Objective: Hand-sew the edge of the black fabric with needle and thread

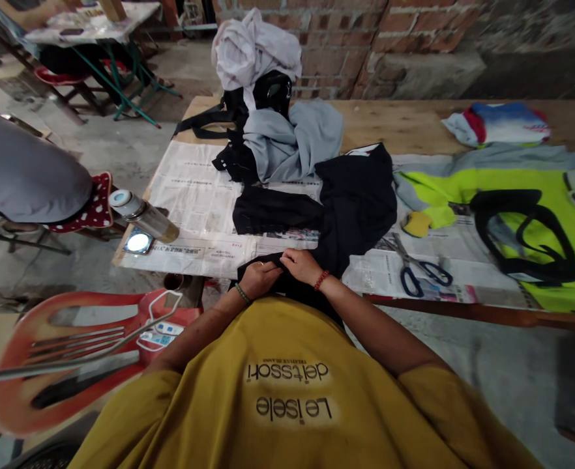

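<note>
A dark garment lies across the front of the table, its cloth hanging over the edge against my body. My left hand is closed on the near part of this garment, fingers pinched together. Right beside it, my right hand also pinches the cloth in curled fingers. The two hands almost touch. Whatever small detail lies between the fingertips is hidden. To the right of the garment lie dark-handled scissors and a small yellow piece.
Newspaper covers much of the table. A flask stands at the left corner beside a shiny round tin. Grey cloth is piled behind; a neon-yellow garment lies right. A red chair and a seated person are left.
</note>
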Motion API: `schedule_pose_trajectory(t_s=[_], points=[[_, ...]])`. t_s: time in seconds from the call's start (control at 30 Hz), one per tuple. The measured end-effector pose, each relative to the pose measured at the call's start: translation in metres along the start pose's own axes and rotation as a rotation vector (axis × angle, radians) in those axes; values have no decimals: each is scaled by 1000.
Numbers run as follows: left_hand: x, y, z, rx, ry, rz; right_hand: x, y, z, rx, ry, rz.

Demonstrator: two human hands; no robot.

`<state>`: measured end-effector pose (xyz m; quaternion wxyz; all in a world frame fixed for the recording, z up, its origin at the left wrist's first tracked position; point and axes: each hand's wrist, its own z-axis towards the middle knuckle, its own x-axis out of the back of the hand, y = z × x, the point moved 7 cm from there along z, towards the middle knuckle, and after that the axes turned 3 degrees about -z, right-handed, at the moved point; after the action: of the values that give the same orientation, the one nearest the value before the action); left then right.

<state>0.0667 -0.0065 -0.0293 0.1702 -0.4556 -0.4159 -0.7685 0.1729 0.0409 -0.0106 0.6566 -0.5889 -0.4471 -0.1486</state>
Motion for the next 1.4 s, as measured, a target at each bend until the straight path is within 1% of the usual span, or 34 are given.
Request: schedule_pose_trajectory(t_s=[0.07,0.1,0.17,0.37,0.47,0.6,0.73,0.8,0.83,0.87,0.93,1.0,1.03,1.07,1.1,1.13,1.23,1.33,1.4], points=[[2,6,0,-79,27,98,0,-2,1,7,-14,6],[3,8,0,-98,49,128,1,-3,1,14,-18,13],[6,9,0,-102,82,152,3,-5,2,28,-26,25],[8,12,2,-94,119,147,5,-6,5,52,-61,38],[9,11,3,-78,131,82,4,-6,6,59,-71,55],[15,4,3,19,187,-23,1,-6,3,57,-104,73],[18,-2,4,71,229,-136,-6,-2,2,49,-160,75],[18,-9,6,120,246,-233,-5,-1,3,90,-181,60],[18,-14,8,159,260,-286,-1,-3,4,127,-148,50],[18,-19,10,205,271,-341,8,-4,5,166,-75,36],[17,-28,13,303,279,-440,33,-6,2,215,168,6],[15,-34,15,379,262,-511,58,-5,-9,198,426,-17],[14,-36,16,408,251,-532,66,-4,-17,188,513,-28],[13,-38,16,430,242,-545,70,-5,-24,191,565,-38],[13,-38,16,445,236,-552,69,-6,-31,212,580,-48],[12,-39,17,455,230,-555,63,-9,-37,247,563,-60],[11,-38,17,452,216,-546,33,-17,-49,360,447,-132],[10,-37,17,423,193,-528,5,-17,-49,381,391,-222],[10,-36,17,402,170,-523,-5,-14,-43,372,380,-226]])
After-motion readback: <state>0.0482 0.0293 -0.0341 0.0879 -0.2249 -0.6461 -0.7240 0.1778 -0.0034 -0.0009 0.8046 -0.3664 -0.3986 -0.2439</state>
